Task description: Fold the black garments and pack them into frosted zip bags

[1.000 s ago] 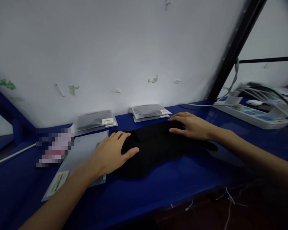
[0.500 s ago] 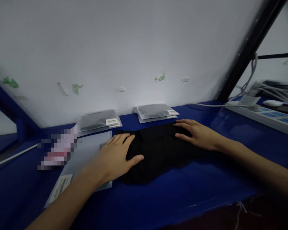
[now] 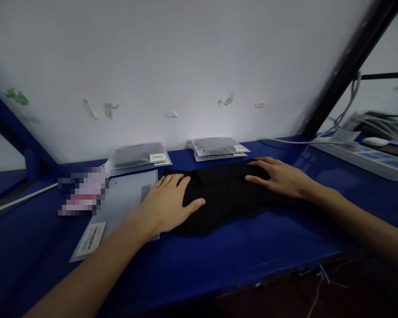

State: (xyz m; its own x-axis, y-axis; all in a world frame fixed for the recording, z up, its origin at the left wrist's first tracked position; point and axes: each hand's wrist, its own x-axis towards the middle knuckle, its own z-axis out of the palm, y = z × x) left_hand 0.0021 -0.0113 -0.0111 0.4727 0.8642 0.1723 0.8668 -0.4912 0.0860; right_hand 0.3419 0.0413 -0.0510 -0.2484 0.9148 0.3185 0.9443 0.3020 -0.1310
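A black cloth garment (image 3: 223, 192) lies folded on the blue table (image 3: 252, 240); its kind is hard to make out. Spread flat across its left end is my left hand (image 3: 169, 201), thumb apart from the fingers. My right hand (image 3: 280, 176) rests on the garment's right end with its fingers stretched out. Partly under my left forearm lies a flat translucent plastic bag (image 3: 124, 194) with a white barcode label (image 3: 91, 238). Neither hand grips anything.
Two stacks of packed bags, a left one (image 3: 137, 157) and a right one (image 3: 217, 148), lie against the white wall (image 3: 185, 66). A blurred pinkish item (image 3: 86, 192) is at the left. A grey device with blue keys (image 3: 368, 159), cables and a dark frame post (image 3: 345, 75) stand right.
The view has tilted slightly, so the table and things on it appear a little higher. Both hands stay flat on the black garment, with hardly any shift over it.
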